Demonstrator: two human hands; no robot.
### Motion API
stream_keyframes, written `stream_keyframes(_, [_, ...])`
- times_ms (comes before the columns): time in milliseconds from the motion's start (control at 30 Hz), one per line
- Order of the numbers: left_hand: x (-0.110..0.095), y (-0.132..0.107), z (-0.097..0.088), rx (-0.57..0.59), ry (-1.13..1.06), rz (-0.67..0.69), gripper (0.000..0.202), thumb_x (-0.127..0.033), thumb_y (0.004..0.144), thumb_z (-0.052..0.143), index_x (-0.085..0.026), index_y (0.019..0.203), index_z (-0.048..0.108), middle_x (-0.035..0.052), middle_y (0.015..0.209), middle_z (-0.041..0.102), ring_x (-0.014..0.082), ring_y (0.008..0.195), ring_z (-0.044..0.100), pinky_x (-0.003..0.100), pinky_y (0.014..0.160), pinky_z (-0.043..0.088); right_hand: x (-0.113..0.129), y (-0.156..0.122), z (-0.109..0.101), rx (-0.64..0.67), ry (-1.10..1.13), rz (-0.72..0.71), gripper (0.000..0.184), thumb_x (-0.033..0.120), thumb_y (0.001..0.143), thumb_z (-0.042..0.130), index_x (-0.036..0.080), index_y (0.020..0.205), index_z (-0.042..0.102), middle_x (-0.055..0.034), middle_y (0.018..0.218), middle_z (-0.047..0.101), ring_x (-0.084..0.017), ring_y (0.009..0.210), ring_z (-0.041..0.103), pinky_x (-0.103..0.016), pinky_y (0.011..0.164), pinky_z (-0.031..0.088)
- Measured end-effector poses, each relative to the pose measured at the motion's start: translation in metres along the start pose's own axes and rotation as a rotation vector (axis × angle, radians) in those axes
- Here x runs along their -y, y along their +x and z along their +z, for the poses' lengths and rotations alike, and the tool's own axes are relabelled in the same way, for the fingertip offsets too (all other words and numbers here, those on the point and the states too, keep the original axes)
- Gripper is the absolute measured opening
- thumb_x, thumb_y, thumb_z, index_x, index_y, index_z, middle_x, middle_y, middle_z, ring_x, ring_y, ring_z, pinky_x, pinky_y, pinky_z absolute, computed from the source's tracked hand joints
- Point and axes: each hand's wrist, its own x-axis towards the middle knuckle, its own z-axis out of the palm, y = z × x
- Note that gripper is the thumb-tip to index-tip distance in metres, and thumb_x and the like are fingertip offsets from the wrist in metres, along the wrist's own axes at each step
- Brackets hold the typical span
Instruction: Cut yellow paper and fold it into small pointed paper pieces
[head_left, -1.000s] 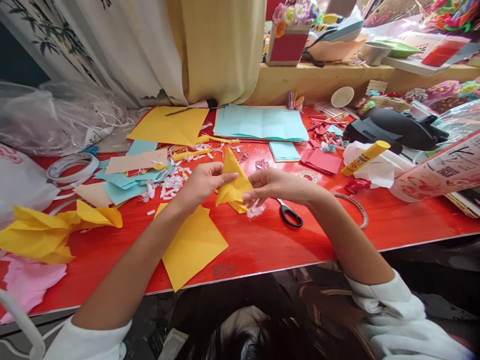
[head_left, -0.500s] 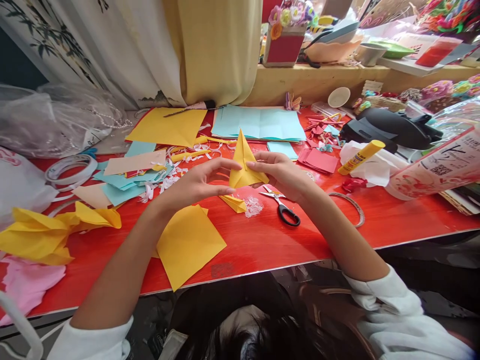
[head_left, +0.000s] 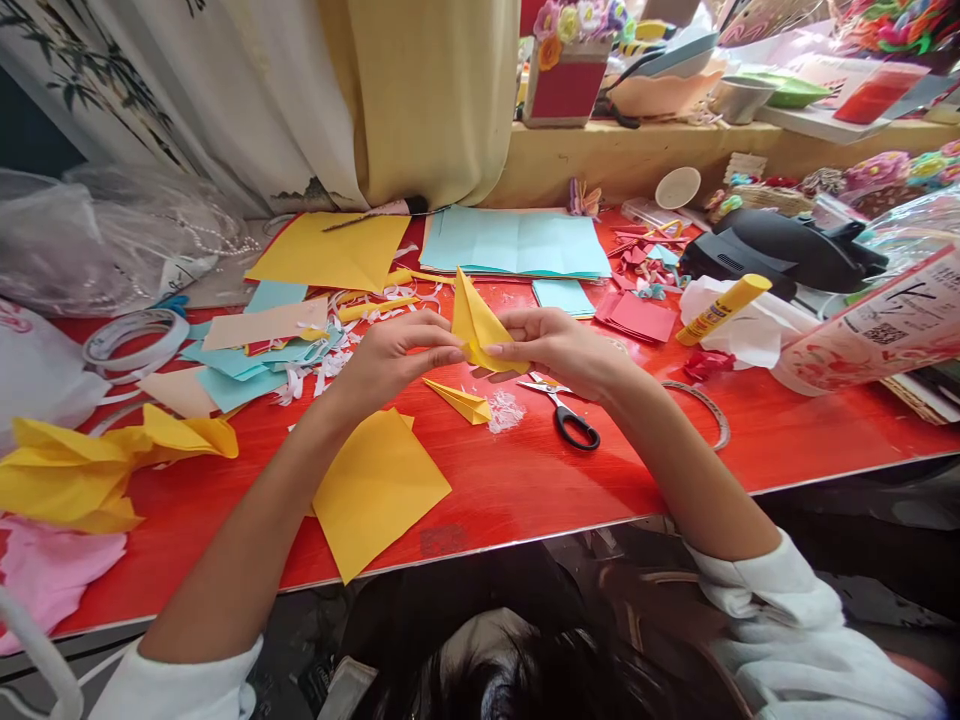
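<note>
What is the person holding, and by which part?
A folded yellow paper, pinched by its lower right part in the right hand. The left hand is at its lower left edge; whether it grips cannot be told.

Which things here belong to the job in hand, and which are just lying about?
Probably in the job:
folded yellow paper, in the right hand, left hand at its edge
second folded yellow piece
square yellow sheet

Seemingly just lying about:
scissors
yellow glue stick
white cup

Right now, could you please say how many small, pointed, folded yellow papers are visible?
2: one paper in the right hand, another paper lying left of the scissors; others may be hidden.
</note>
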Motion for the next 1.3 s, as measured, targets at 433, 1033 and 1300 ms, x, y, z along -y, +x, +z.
stream_keyframes(433, [0.0, -0.001, 0.017, -0.112, -0.128, -0.229, 0.017, -0.034, 0.079, 0.061, -0.017, 0.081, 0.062, 0.0015, 0.077, 0.064, 0.0127, 0.07, 0.059, 0.025, 0.066, 0.045, -0.01, 0.005, 0.01, -0.093, -0.051, -0.087, 0.02, 0.014, 0.073, 0.065, 0.012, 0.093, 0.065, -0.0057, 0.093, 0.067, -0.015, 0.084, 0.064, -0.036, 0.085, 0.052])
stream_keyframes(1033, [0.008, 0.0, 0.019, -0.205, -0.08, -0.18, 0.018, -0.02, 0.076, 0.064, -0.022, 0.088, 0.051, -0.0045, 0.066, 0.049, 0.0097, 0.061, 0.053, 0.024, 0.06, 0.044, -0.01, 0.006, 0.012, -0.046, -0.023, 0.019, 0.027, 0.023, 0.069, 0.073, 0.011, 0.092, 0.064, -0.0051, 0.081, 0.069, -0.012, 0.071, 0.066, -0.026, 0.073, 0.054])
stream_keyframes(1300, [0.007, 0.002, 0.018, -0.138, -0.406, -0.391, 0.031, -0.03, 0.074, 0.068, -0.017, 0.1, 0.056, -0.0024, 0.067, 0.058, 0.0102, 0.059, 0.058, 0.024, 0.059, 0.047, -0.012, 0.008, 0.014, -0.042, -0.063, -0.015, 0.039, 0.019, 0.068, 0.073, 0.01, 0.103, 0.059, -0.005, 0.079, 0.069, -0.013, 0.068, 0.066, -0.026, 0.066, 0.055])
